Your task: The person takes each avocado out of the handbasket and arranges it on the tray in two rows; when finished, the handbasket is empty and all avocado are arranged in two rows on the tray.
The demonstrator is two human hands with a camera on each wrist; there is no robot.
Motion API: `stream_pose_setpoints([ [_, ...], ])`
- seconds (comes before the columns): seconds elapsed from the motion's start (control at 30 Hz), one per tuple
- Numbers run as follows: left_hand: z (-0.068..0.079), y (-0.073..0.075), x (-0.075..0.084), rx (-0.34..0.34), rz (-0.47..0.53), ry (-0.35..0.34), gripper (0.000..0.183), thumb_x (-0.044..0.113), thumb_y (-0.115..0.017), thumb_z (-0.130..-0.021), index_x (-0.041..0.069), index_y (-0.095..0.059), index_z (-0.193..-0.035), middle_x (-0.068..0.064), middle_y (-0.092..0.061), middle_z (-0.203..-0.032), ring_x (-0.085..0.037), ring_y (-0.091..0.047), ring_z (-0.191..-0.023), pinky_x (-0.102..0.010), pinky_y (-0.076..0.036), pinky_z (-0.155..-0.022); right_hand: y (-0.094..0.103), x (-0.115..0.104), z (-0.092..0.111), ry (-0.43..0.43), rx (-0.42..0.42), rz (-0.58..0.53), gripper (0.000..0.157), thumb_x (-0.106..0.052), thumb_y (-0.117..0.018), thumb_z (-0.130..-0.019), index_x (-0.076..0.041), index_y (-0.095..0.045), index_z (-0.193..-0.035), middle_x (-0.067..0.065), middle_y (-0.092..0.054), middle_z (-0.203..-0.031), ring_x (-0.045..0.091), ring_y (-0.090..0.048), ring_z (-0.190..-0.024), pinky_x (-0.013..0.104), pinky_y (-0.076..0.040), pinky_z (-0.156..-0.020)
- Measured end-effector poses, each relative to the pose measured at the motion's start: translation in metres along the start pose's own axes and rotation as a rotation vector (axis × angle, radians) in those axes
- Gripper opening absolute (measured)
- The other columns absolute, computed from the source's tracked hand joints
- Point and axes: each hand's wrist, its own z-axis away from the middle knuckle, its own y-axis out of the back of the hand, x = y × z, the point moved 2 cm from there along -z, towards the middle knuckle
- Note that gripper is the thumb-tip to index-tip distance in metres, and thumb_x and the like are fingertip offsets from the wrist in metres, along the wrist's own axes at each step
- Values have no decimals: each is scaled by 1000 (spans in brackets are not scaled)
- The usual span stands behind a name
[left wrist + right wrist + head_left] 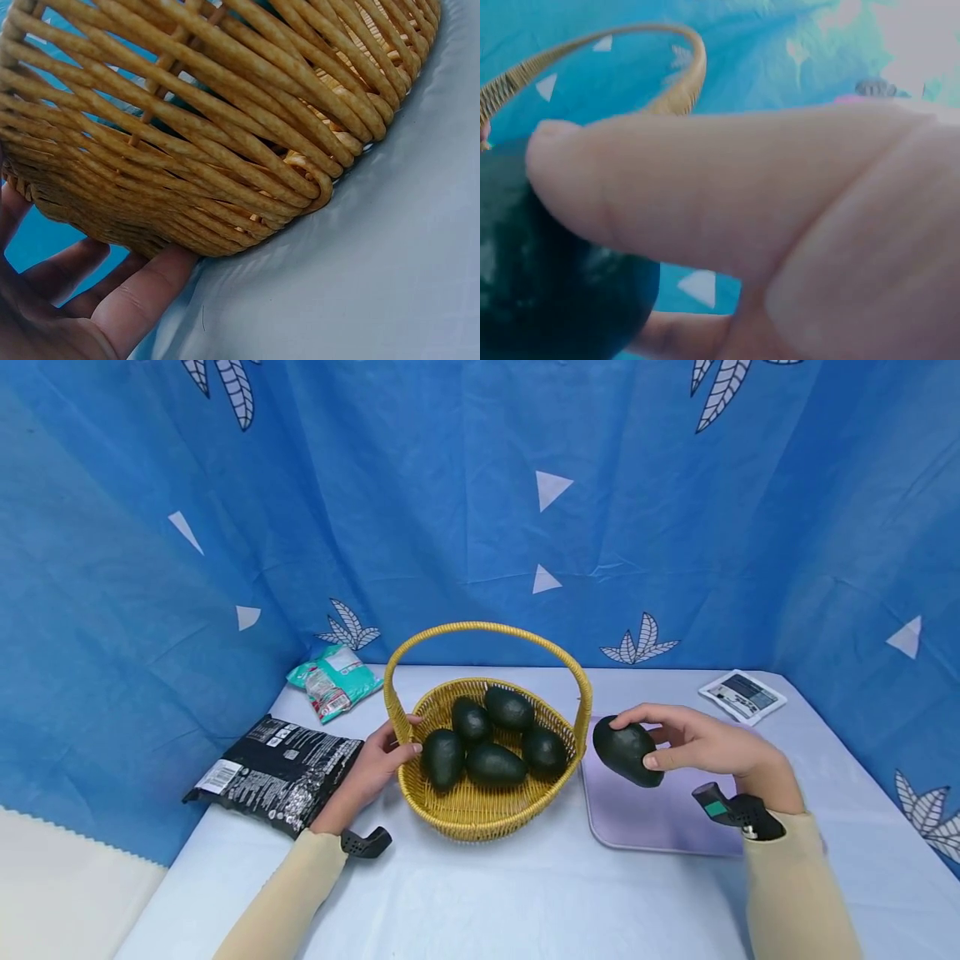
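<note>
**A held avocado (618, 752) just right of the wicker basket (467, 829)**

The right hand (708, 742) grips the avocado between thumb and fingers, over the left end of the lavender tray (637, 827). The fruit's long axis slants from far left to near right. What counts is the short sideways gap: the basket's right rim, below the handle (582, 710), stands just left of the fruit. Five more avocados (495, 766) lie inside. The left hand (375, 766), farther from the held fruit, holds the basket's left rim.
</note>
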Motion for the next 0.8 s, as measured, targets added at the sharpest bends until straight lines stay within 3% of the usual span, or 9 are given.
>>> stream_pose_setpoints([
  [0.1, 0, 0, -1, -2, 3, 0, 49, 13, -64, -96, 12, -53, -143, -22, -52, -145, -34, -55, -126, -28, -54, -93, 6, 11, -7, -42, 61, 3, 43, -3, -58, -99, -14, -53, -140, 0, -48, -140, 28, -64, -108, 40, -61, -78],
  [0.23, 0, 0, -1, 1, 4, 6, 49, 13, -64, -95, 11, -53, -143, -22, -53, -144, -33, -55, -124, -28, -55, -91, 10, 29, -18, -90, 127, -59, 44, -5, -59, -100, -10, -49, -142, 23, -43, -143, 26, -66, -104, 41, -62, -77],
  [0.33, -1, 1, 0, 3, 1, 6, 48, 14, -64, -95, 12, -54, -143, -22, -53, -145, -34, -55, -125, -29, -55, -92, 11, 42, -26, -146, 190, -103, 48, -7, -61, -99, -5, -44, -144, 33, -37, -145, 28, -63, -104, 41, -62, -76],
  [0.67, -2, 0, 0, -3, 4, -9, 49, 14, -64, -95, 12, -53, -143, -24, -54, -144, -38, -56, -127, -36, -56, -94, 2, 75, -48, -297, 359, -126, 59, -10, -64, -98, -4, -38, -151, 36, -30, -151, 46, -49, -123, 44, -63, -76],
  [0.8, 0, 0, 1, 0, 9, -11, 49, 13, -64, -95, 11, -53, -142, -24, -54, -143, -36, -56, -125, -35, -56, -93, -3, 80, -56, -329, 418, -81, 61, -13, -65, -98, -6, -39, -152, 37, -31, -151, 45, -53, -121, 42, -63, -74],
])
